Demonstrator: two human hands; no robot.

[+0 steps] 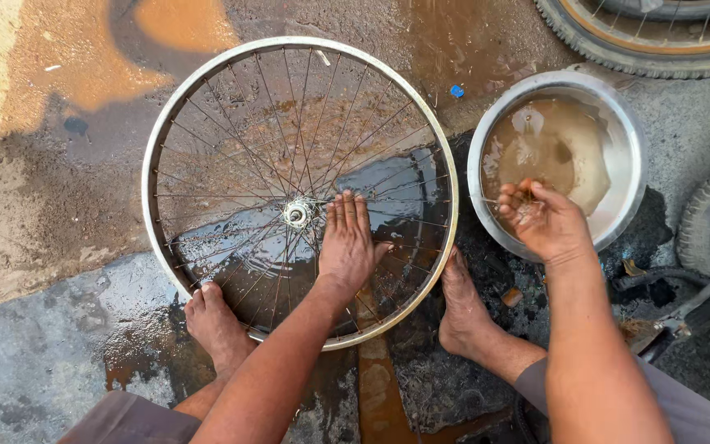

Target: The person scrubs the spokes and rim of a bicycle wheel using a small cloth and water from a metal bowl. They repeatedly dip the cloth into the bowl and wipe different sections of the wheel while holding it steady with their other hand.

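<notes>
Lying flat on wet ground [43, 362], the bare spoked wheel rim [154, 148] occupies the centre. The left hand [345, 242] rests open, palm down, on the spokes just right of the hub [297, 214], gripping nothing. The right hand [542, 218] hangs over the near rim of the steel basin [636, 164] of muddy water at right, fingers curled; whether it holds anything cannot be made out. Two bare feet [215, 325] flank the rim's near edge. Tyres [618, 53] far right are cut off by the frame.
</notes>
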